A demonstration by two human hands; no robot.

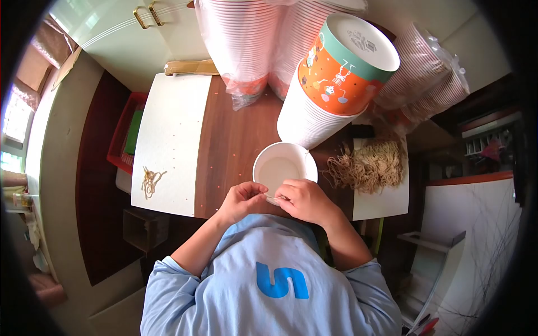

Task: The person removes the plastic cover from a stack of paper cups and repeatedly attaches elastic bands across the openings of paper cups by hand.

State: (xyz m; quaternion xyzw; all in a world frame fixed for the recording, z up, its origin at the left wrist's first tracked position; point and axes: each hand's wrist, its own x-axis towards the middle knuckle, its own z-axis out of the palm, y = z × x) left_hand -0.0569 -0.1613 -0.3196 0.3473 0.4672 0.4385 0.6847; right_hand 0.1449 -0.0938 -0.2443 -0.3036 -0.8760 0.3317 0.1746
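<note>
A white paper bucket (278,165) stands open side up at the table's near edge, close to my body. At its near rim, my left hand (244,200) and my right hand (305,199) meet with fingers pinched on a thin pale cord (273,197). The fingertips hide part of the cord and of the rim, so I cannot tell whether it passes through the wall. Right of the bucket lies a tangled heap of beige cords (370,165). A few more cords (150,182) lie loose on the white board at the left.
Behind the bucket leans a tall stack of nested white buckets (314,115), topped by an upside-down orange and green printed one (347,67). Plastic-wrapped bucket stacks (244,42) stand farther back. A red crate (124,134) sits left of the wooden table (224,134).
</note>
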